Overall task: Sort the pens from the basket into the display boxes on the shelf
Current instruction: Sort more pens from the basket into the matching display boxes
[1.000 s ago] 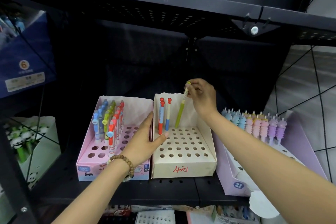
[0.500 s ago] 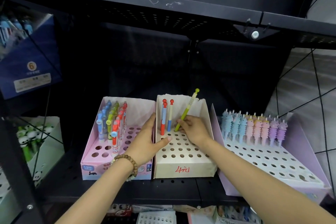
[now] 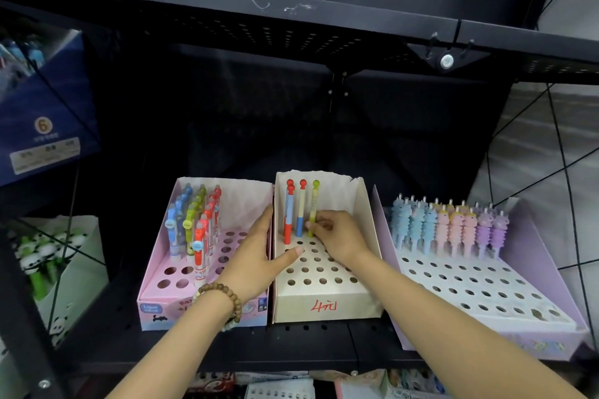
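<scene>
Green pen [image 3: 313, 209], tilted before, now stands slotted, pinched low by our right fingers [image 3: 321, 224]; left fingers [image 3: 259, 227] spread against the box [image 3: 324, 304].

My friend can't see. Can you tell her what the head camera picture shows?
A person's right hand pinches a green pen standing upright in the back row of a cream display box, beside red-topped pens. The left hand rests open over that box's left wall. A pink box of pens stands left of it, a purple box right.
</scene>
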`<state>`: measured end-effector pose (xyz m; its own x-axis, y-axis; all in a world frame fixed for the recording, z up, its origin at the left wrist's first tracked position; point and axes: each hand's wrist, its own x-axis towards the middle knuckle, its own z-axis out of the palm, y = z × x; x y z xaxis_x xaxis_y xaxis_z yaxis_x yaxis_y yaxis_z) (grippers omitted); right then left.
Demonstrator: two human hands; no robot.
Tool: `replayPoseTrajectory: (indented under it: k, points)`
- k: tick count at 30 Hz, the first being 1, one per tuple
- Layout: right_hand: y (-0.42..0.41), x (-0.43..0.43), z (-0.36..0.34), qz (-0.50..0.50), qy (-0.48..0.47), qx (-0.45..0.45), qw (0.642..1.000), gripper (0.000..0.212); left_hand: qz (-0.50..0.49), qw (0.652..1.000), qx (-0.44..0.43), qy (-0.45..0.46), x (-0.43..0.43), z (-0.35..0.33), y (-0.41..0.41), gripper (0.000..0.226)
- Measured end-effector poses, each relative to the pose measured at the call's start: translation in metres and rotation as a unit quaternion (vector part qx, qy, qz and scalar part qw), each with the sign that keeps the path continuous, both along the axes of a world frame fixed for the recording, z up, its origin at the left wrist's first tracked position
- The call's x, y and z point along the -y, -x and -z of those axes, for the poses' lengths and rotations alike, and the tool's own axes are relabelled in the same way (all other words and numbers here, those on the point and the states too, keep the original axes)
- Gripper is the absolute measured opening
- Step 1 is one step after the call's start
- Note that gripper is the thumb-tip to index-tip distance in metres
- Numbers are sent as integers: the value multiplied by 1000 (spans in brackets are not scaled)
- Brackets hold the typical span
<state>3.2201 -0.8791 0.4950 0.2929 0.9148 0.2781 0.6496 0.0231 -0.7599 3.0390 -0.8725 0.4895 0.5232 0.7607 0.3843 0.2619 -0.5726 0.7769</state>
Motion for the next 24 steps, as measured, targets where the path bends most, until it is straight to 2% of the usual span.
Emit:
replayPoseTrajectory:
  k: [5, 7, 9, 11, 13, 16, 19, 23, 24]
  points:
    - [4, 20, -13, -4, 7, -41, 999, 28, -10, 1000, 24, 11, 15, -11, 2, 69]
    - [4, 43, -23, -23, 5, -43, 999, 37, -42, 998, 39, -33, 31, -17, 3, 68]
    - [-1, 81, -34, -57, -12, -48, 997, 35, -58, 993, 46, -93, 56, -19, 3, 71]
    - [-12, 131, -44, -93, -12, -85, 992, 28, -22, 992, 69, -102, 87, -16, -2, 61]
    - [-30, 190, -47, -113, 16, -119, 986, 27, 69, 994, 67, -55, 121, -9, -13, 44]
    - [-71, 271, -24, -66, 93, -141, 983, 24, 206, 978, 18, 39, 169, 13, -44, 39]
    - [-115, 343, 32, 8, 212, -123, 969, 20, 299, 950, -44, 79, 213, 53, -89, 31]
    - [-149, 423, 118, 65, 320, -120, 938, 13, 408, 881, -204, 124, 264, 106, -148, 36]
    - [-149, 435, 137, 64, 345, -113, 930, 12, 419, 865, -253, 108, 273, 116, -161, 40]
